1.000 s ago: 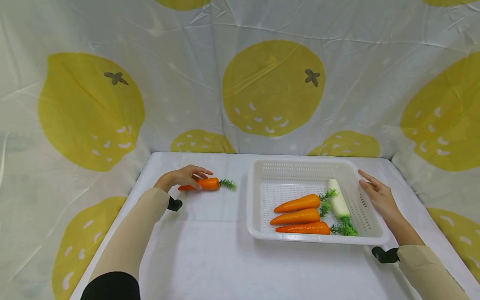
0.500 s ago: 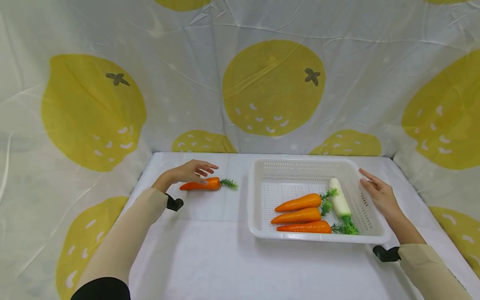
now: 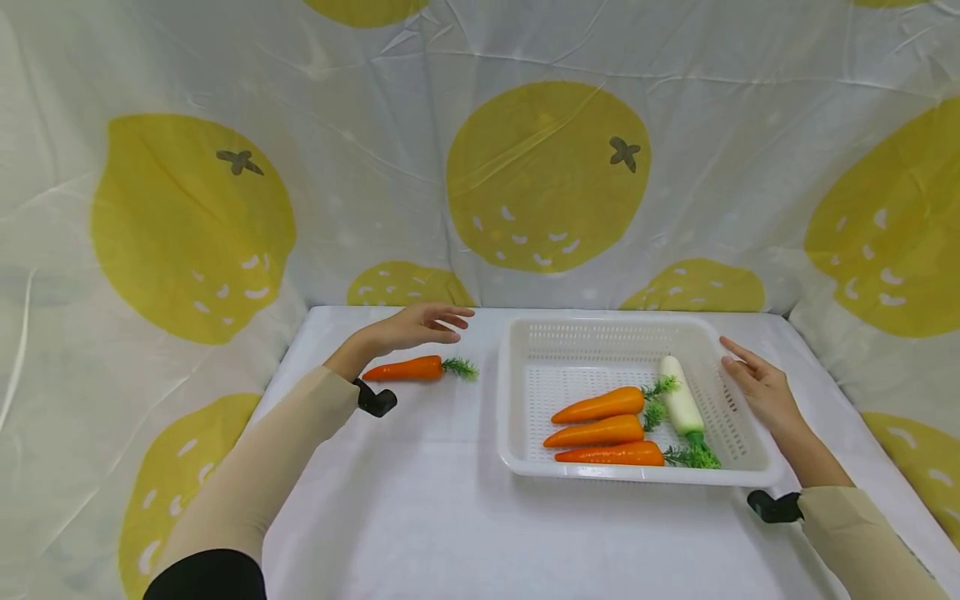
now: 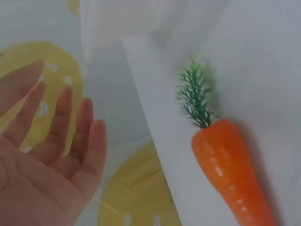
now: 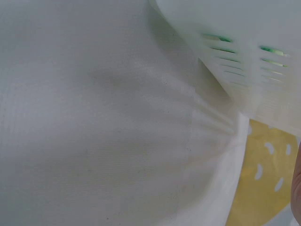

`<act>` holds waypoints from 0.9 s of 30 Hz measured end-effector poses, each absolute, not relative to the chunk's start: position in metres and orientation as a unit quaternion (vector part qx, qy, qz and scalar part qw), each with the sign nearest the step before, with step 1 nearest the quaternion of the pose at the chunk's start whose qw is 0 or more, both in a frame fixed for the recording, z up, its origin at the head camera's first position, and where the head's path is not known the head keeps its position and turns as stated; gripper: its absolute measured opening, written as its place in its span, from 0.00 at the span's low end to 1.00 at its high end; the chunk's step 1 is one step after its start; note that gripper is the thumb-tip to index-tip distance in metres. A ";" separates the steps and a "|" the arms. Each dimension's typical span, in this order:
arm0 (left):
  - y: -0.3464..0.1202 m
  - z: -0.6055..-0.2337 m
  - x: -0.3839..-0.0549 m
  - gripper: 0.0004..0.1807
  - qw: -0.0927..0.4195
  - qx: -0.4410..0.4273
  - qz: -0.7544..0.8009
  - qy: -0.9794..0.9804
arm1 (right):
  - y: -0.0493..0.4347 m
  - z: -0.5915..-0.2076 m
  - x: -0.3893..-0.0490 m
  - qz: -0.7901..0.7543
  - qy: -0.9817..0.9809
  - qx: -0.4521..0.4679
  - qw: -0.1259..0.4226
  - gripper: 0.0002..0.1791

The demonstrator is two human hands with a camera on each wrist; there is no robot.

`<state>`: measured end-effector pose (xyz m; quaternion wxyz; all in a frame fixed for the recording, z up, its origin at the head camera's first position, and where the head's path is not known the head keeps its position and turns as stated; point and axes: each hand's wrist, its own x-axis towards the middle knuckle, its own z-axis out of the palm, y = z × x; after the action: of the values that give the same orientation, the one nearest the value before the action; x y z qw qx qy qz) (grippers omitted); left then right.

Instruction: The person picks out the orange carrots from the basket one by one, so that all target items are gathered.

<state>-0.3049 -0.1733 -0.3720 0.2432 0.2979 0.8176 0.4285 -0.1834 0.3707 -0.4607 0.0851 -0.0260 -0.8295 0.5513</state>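
Note:
My left hand (image 3: pixel 411 327) hovers above and behind a single carrot (image 3: pixel 405 369) that lies on the white tabletop, its green top pointing right. In the left wrist view the palm faces the camera, fingers loosely spread and holding nothing, apart from the carrot (image 4: pixel 230 165). At the right, my right hand (image 3: pixel 761 387) rests its straight fingers against the right rim of a white perforated basket (image 3: pixel 517 467). Inside the basket lie an upper carrot (image 3: pixel 600 406), a middle carrot (image 3: pixel 596 431), a lower carrot (image 3: pixel 611 454) and a white radish (image 3: pixel 681 396) with a green top.
A lemon-patterned cloth (image 3: pixel 360 208) hangs behind and beside the table (image 3: pixel 450 533). The right wrist view shows the slotted side of the basket (image 5: pixel 244 61) over the white cloth.
My left hand has risen off the carrot and moved right and back, its fingers straightening. The carrot stays on the table. The right hand keeps its place at the basket rim.

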 end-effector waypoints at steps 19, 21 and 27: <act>-0.087 -0.354 -0.300 0.30 0.230 0.324 0.493 0.774 | 0.373 -0.462 -0.186 0.562 -0.824 -0.036 0.069 0.31; -0.079 -0.355 -0.299 0.29 0.228 0.320 0.499 0.772 | 0.373 -0.462 -0.186 0.561 -0.824 -0.035 0.070 0.31; -0.047 -0.360 -0.295 0.28 0.224 0.307 0.503 0.777 | 0.374 -0.463 -0.186 0.566 -0.820 -0.032 0.077 0.30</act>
<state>-0.2950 -0.0466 -0.3602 0.2237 0.3067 0.7767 0.5026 -0.1858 0.3742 -0.4631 0.0766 -0.0316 -0.8201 0.5662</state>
